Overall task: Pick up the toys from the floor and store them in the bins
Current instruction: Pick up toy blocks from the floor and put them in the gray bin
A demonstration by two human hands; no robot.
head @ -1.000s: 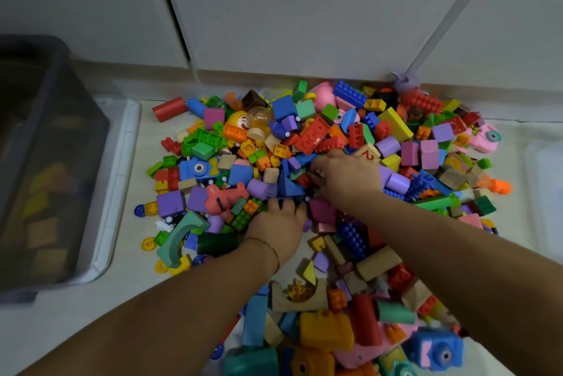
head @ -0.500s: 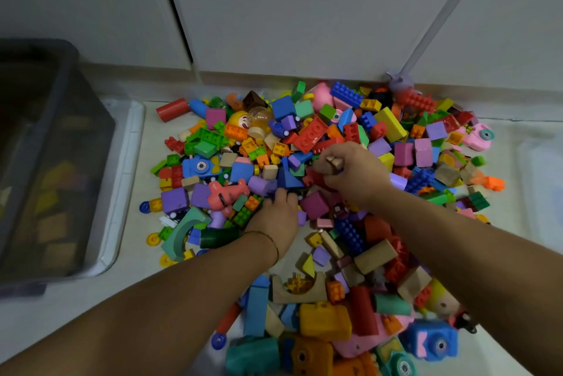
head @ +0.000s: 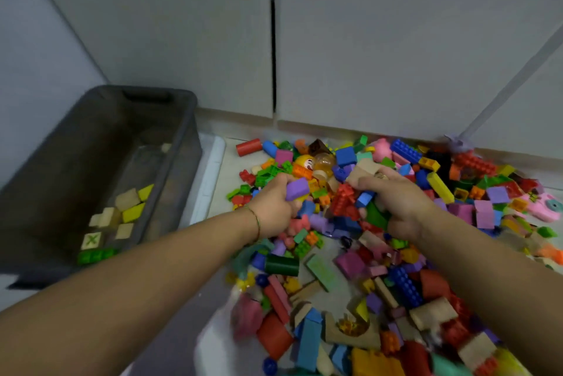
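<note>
I see both hands down in the toy pile [head: 396, 269], which spreads over the floor [head: 222, 193] from the middle of my view out to 3 o'clock and down to 6 o'clock. The left hand [head: 274, 208] sits just left of centre, its fingers curled round a purple block [head: 297, 189] and lifted a little above the bricks beneath it. A thin bracelet [head: 256, 220] circles that wrist. The right hand [head: 399, 202] is at about 3 o'clock of the left one, close beside it but not touching. Its fingers are curled round a handful of pieces [head: 375, 215], with a tan wooden block [head: 364, 167] showing above the knuckles and a small blue brick [head: 364, 198] under the thumb. I cannot tell how many pieces it really grips.

The grey bin [head: 182, 144] stands at 9 o'clock, well apart from the hands, with its long side running away from me. Inside it lie a few wooden cubes [head: 106, 217], yellow blocks [head: 134, 211] and a green brick [head: 96, 255]. A white lid [head: 211, 174] lies flat between the bin and the pile. At the pile's 11 o'clock edge a red cylinder [head: 249, 147] lies on its side. White cabinet doors [head: 182, 25] fill the view at 12 o'clock.
</note>
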